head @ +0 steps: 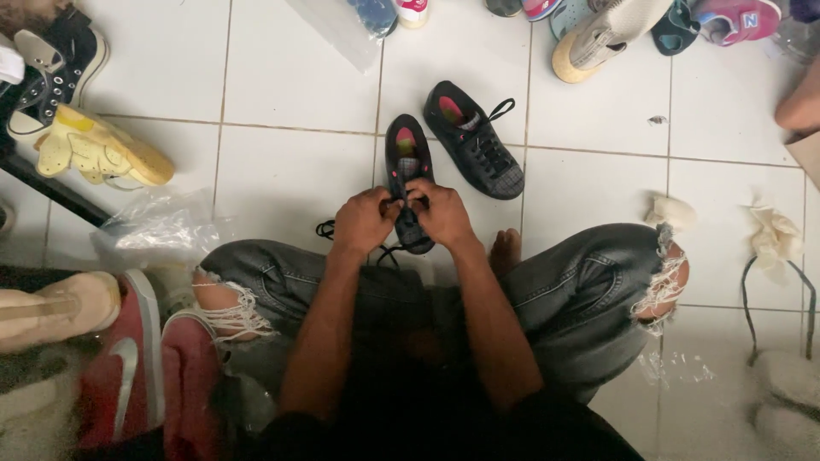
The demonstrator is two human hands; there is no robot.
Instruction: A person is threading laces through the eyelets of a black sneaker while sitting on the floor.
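Observation:
A black shoe (405, 162) with a pink insole lies on the white tiled floor (290, 171) in front of my crossed legs. My left hand (365, 220) and my right hand (442, 212) both pinch its black lace over the toe end. A loose length of the lace (325, 229) trails to the left of my left hand. Its black partner shoe (476, 141) lies just to the right, laced and untouched.
Red shoes (145, 358) and a tan one (51, 307) sit at my left knee beside a clear plastic bag (158, 226). A yellow sole (98, 149) and a black high-top (55, 64) lie far left. Several shoes line the top edge. Crumpled paper (773, 235) lies at right.

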